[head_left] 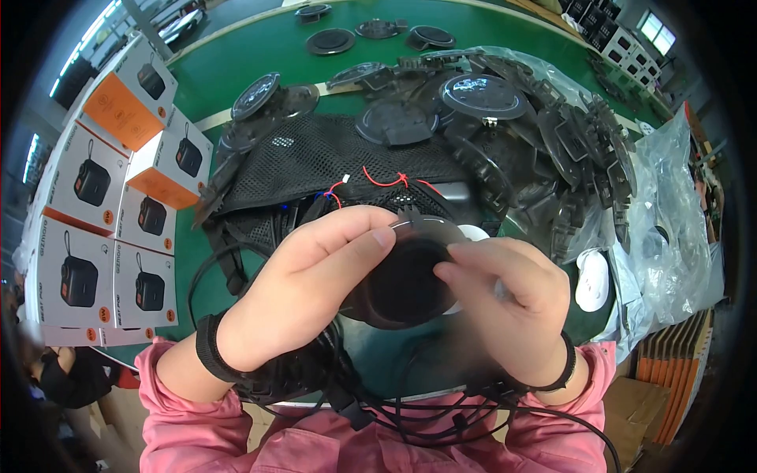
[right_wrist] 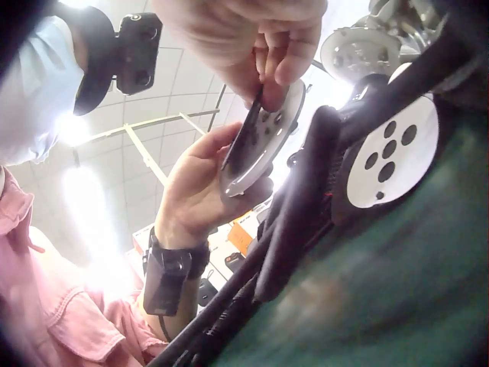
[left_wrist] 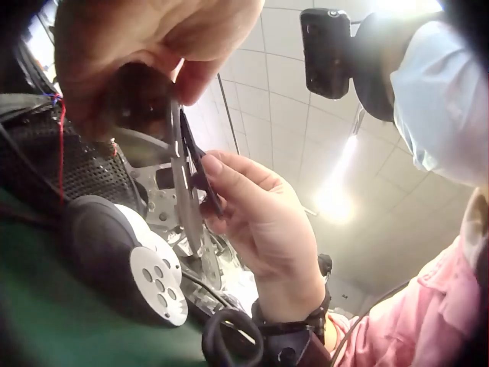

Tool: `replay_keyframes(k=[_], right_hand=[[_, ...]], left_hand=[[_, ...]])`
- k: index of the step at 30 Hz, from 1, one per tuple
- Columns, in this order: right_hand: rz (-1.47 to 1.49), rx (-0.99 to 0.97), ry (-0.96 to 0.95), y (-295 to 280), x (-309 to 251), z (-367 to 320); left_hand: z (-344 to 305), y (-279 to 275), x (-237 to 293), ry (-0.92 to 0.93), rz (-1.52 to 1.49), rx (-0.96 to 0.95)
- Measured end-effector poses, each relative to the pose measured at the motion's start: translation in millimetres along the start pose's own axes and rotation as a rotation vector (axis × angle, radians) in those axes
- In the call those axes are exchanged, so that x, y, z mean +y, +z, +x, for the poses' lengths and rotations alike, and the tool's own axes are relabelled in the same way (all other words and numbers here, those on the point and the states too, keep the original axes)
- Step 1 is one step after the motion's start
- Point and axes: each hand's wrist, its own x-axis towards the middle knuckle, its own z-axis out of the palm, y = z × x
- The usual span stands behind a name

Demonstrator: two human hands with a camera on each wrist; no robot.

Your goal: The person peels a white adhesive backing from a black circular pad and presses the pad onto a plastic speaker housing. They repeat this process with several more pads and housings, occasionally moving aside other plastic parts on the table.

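Observation:
A round clear plastic piece (right_wrist: pixel 267 141) is held up at its edge by the left hand (head_left: pixel 303 280), its thumb on the near face in the head view. Against that piece lies a thin dark disc (head_left: pixel 406 280), seen edge-on in the left wrist view. The right hand (head_left: pixel 516 307) pinches the dark disc's edge between thumb and fingertips, and is partly blurred. Both wrist views show the disc tilted slightly away from the clear piece at one side. Below the hands, white discs with round holes (left_wrist: pixel 159 284) rest beside a dark round pad (left_wrist: pixel 103 245).
Clear-and-black round parts (head_left: pixel 481 94) are heaped behind and right of a black mesh bag (head_left: pixel 315 150). White boxes (head_left: pixel 79 268) are stacked at left. Plastic wrap (head_left: pixel 674 221) and a white piece (head_left: pixel 591 280) lie at right. Black cables (head_left: pixel 441 418) run near the body.

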Motion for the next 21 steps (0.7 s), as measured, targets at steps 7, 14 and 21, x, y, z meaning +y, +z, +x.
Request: replay_keyframes(k=[7, 14, 21], right_hand=[[-0.087, -0.02, -0.03, -2, -1, 1], [-0.028, 0.007, 0.01, -5, 0, 3], [1.14, -0.216, 0.755, -6, 4, 4]], left_hand=[[0, 1, 0, -0.011, -0.021, 0.003], [-2, 1, -1, 0.046, 0.086, 0.001], [1, -4, 4, -0.029, -0.188, -0.03]])
